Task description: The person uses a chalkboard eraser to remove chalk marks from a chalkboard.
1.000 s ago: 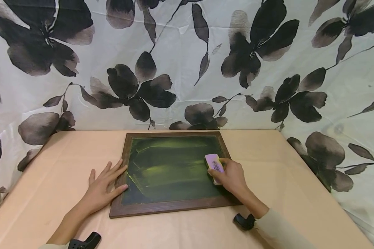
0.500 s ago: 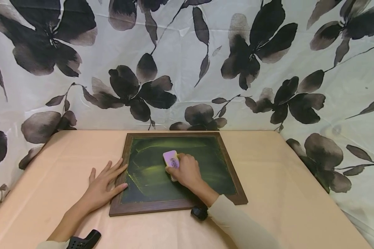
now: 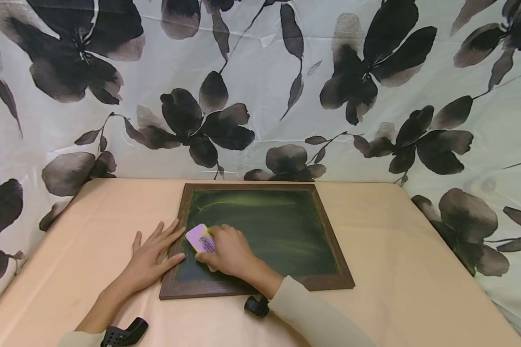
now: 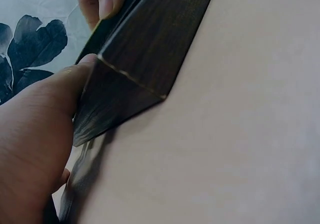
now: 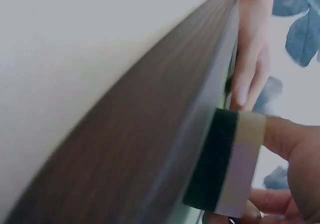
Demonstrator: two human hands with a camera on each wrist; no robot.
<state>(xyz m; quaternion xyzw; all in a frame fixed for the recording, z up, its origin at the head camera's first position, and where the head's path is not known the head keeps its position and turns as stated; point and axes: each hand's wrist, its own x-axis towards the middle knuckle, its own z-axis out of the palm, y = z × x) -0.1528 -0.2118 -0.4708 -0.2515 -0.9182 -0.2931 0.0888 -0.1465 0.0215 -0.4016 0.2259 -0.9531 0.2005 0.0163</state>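
A framed chalkboard (image 3: 269, 231) lies on the table, its dark green face marked with faint yellow chalk smears. My right hand (image 3: 232, 250) grips a chalkboard eraser (image 3: 201, 239), lilac on top with a dark felt pad, near the left side of the board. In the right wrist view the eraser (image 5: 227, 164) stands with its dark pad toward the board, thumb on one side and fingers on the other. Spread over the left edge of the wooden frame (image 4: 150, 39), my left hand (image 3: 152, 258) rests with fingers straight, its thumb on the frame.
The table (image 3: 395, 250) has a pale peach cover and extends to both sides of the board. Behind it hangs a white cloth (image 3: 260, 96) with dark flowers. Each wrist carries a black camera mount, such as the left one (image 3: 126, 332).
My right hand has swept the eraser from the board's right side across to its left. Yellow smears in the middle and along the left have faded. The left hand holds its place on the frame.
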